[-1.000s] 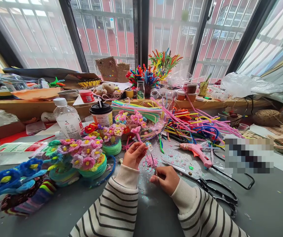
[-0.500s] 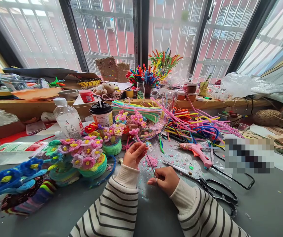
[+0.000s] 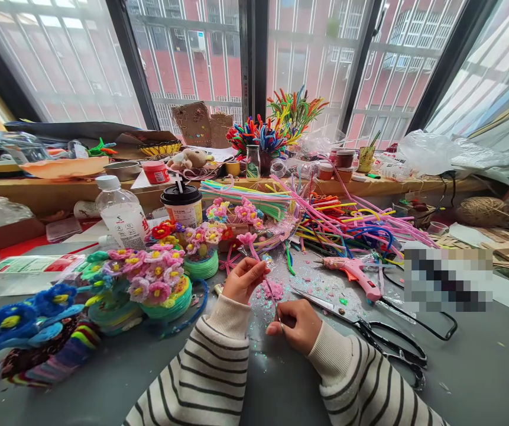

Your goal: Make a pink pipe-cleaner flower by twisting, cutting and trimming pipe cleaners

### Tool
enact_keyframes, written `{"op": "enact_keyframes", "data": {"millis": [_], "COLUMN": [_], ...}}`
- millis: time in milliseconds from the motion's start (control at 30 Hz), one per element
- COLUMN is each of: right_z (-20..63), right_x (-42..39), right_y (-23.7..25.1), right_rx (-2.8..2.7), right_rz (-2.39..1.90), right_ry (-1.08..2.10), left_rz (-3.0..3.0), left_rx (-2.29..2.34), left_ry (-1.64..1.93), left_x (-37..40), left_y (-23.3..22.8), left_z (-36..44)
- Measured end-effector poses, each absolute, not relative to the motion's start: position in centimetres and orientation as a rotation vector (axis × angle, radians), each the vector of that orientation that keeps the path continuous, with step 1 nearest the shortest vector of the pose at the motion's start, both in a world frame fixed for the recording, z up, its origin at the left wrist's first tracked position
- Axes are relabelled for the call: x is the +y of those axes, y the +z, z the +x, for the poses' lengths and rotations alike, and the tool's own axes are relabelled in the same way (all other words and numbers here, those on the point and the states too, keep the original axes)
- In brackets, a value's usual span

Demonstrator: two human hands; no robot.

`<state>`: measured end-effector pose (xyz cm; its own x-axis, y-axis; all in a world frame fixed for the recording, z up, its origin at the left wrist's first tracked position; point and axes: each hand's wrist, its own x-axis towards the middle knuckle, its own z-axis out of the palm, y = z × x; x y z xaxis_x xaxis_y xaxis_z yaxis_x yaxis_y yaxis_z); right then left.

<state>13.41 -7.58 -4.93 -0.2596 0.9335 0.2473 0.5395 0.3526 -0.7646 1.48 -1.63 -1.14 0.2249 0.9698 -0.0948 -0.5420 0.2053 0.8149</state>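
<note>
Head view: finished flower pots [image 3: 156,284] are seen at left; a half-made pink flower [image 3: 248,239] is pinched by its stem over the worktop [image 3: 103,384] in the left hand [image 3: 245,278], its wire tail gripped in the right hand [image 3: 296,322]; scissors [image 3: 369,331] lie beside.

One view only, worn on the head, looking forward and down over the striped sleeves, close above the desk [image 3: 458,378]. The fingers [image 3: 254,273] sit low at centre frame; beyond them the view runs across the clutter to the windows [image 3: 192,53] facing it.
</note>
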Motion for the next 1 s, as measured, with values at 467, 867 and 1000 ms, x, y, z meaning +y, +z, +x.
{"op": "enact_keyframes", "data": {"millis": [467,867,1000], "right_z": [13.32,13.33,13.37], "right_x": [-7.34,-7.48,-7.19], "right_y": [-5.11,-5.09,-5.35], "right_rx": [-1.804,-1.890,-1.835], "right_rz": [-1.251,-1.282,-1.288], "right_ry": [0.645,0.666,0.584], "left_rz": [0.683,0.732,0.717], "left_rx": [0.697,0.697,0.703], "left_ry": [1.282,1.229,1.243], "left_x": [-1.62,-1.85,-1.85], "left_y": [-1.08,-1.13,-1.13], "left_z": [1.34,1.55,1.40]}}
